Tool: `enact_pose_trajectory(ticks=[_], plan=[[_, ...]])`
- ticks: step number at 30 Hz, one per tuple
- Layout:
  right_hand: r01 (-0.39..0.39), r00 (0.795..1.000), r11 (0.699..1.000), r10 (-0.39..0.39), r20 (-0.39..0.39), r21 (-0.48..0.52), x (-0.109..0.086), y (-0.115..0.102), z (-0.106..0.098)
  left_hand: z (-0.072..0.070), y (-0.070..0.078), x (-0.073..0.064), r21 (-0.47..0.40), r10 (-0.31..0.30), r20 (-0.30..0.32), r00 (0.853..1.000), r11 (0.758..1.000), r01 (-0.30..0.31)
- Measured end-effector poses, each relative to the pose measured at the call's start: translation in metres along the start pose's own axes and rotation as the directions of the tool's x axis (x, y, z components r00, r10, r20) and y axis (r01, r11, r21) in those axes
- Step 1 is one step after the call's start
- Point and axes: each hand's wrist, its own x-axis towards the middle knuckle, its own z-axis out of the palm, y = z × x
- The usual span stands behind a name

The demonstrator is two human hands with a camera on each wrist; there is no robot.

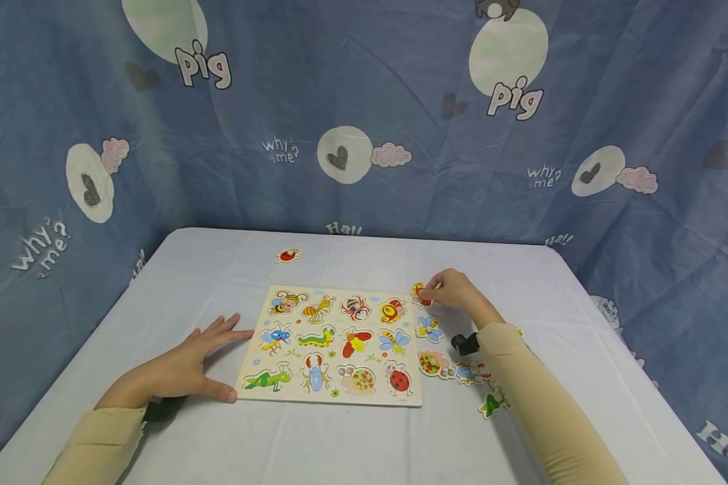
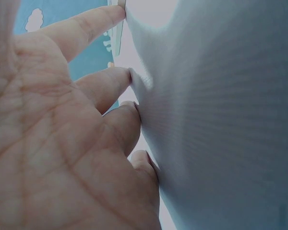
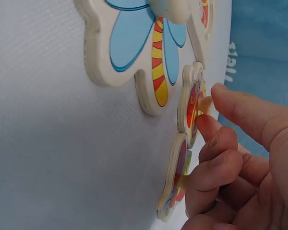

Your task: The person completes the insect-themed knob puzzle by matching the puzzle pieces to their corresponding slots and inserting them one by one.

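A wooden puzzle board (image 1: 334,401) with several cartoon insects lies on the white cloth. My left hand (image 1: 185,364) is beside its left edge, fingers spread, with thumb and index fingertips right at the edge; the left wrist view shows its fingertips (image 2: 129,76) against the cloth. Past the board's upper right corner, my right hand (image 1: 458,291) pinches the knob of a red-and-yellow insect puzzle piece (image 3: 192,108) between thumb and index finger. The piece is close over the cloth. The other right fingers curl beside another colourful piece (image 3: 177,177). Nearer the right camera is a blue-winged dragonfly piece (image 3: 129,43).
A ladybug piece (image 1: 288,255) lies behind the board. Right of the board are a snail piece (image 1: 435,364), a blue-and-red insect piece (image 1: 470,372) and a green piece (image 1: 493,403), close to the right sleeve (image 1: 540,397). A blue patterned curtain (image 1: 364,87) hangs around the table.
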Motion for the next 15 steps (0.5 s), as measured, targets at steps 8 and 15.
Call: enact_pose_trajectory(ticks=[8, 15], plan=[[-0.053, 0.998, 0.998, 0.053, -0.016, -0.028, 0.006, -0.004, 0.004, 0.0, -0.001, 0.0, -0.007, 0.015, 0.0, 1.0, 1.0, -0.015], [-0.073, 0.997, 0.995, 0.072, -0.016, -0.072, 0.007, -0.011, 0.004, 0.0, -0.001, -0.001, -0.009, 0.012, 0.001, 1.0, 1.0, -0.012]])
